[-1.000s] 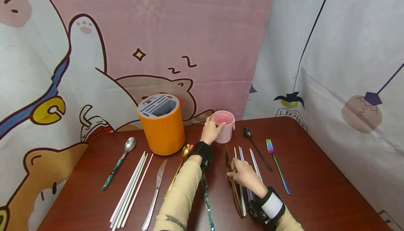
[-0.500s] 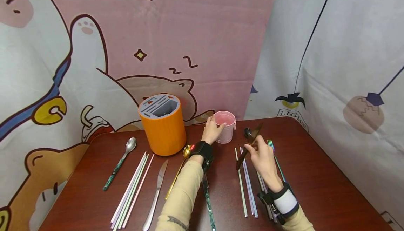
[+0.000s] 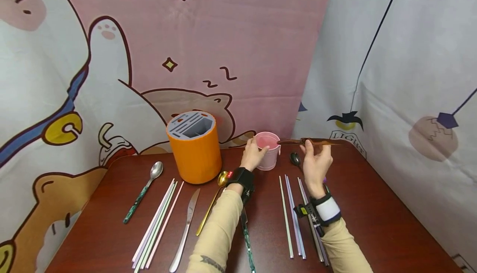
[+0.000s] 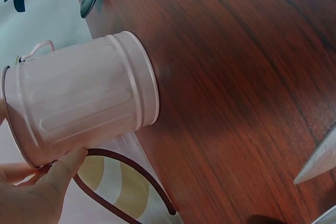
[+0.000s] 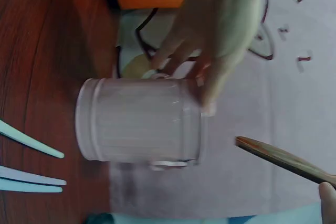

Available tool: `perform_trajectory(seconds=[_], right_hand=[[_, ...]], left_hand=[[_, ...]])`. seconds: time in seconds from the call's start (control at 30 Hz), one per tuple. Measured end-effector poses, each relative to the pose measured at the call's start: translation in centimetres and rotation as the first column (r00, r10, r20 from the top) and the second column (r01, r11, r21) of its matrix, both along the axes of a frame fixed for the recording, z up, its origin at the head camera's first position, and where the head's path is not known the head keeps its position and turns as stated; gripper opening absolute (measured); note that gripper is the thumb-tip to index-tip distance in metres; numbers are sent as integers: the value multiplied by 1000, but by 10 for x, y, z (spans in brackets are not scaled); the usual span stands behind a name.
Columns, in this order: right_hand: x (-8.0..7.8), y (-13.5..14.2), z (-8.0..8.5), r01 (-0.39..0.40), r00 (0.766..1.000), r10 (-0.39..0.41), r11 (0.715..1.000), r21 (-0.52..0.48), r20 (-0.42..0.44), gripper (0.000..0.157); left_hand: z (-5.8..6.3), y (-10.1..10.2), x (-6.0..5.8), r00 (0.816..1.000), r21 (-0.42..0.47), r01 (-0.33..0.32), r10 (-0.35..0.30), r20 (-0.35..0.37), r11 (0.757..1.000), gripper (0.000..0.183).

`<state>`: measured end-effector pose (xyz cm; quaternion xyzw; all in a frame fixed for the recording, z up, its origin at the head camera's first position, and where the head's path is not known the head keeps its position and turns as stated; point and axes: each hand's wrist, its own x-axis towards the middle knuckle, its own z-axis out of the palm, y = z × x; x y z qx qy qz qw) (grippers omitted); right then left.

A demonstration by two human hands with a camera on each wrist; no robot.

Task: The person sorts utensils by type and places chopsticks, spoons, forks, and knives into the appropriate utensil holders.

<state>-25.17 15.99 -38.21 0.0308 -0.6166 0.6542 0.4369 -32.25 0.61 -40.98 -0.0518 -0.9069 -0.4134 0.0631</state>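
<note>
My left hand [image 3: 251,156] grips the rim of a small pink bucket [image 3: 269,163], which stands upright near the table's back edge. In the left wrist view, the thumb presses on the outside of the bucket [image 4: 79,93], just below its rim. Right of it, my right hand [image 3: 316,166] is raised and pinches a shiny brown table knife [image 3: 290,142] between thumb and fingers. The knife lies nearly level, its narrow end towards the bucket's mouth. In the right wrist view that end of the knife [image 5: 283,159] is a short way from the rim.
Behind my left arm stands an orange cutlery holder [image 3: 197,161] with a slotted grey top. Chopsticks [image 3: 156,227], a silver knife [image 3: 186,223], a gold spoon [image 3: 209,211] and a green-handled spoon [image 3: 138,200] lie leftward. More chopsticks [image 3: 286,219] and a black spoon [image 3: 295,159] lie rightward.
My right hand has lifted the brown knife off the table and turned it crosswise, bringing its narrow end up beside the bucket's rim. The left hand stays on the bucket.
</note>
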Motion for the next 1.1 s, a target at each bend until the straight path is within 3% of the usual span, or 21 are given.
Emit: perform_trajectory(seconds=[0.1,0.27,0.53,0.87,1.1], right_hand=[[-13,-6,-1,-47,999,48,998,-52,15,18],[-26,-15,-7,-59,997,56,997,52,59,21],[-51,-16,-28,41,994,-61,977,211,90,20],[-61,-19,-38,120,952,-202,937,327,231,16],[-64,-22,-42,111,939,-223,917,382,261,20]], left_hand=[[0,0,0,1000,-1,3,-3,0,1000,69],[-2,0,0,1000,-7,4,-4,-8,1000,70],[0,0,1,1000,-5,3,-4,-18,1000,69],[-1,0,1,1000,5,4,-4,-23,1000,68],[-1,0,1,999,7,13,-13,-29,1000,67]])
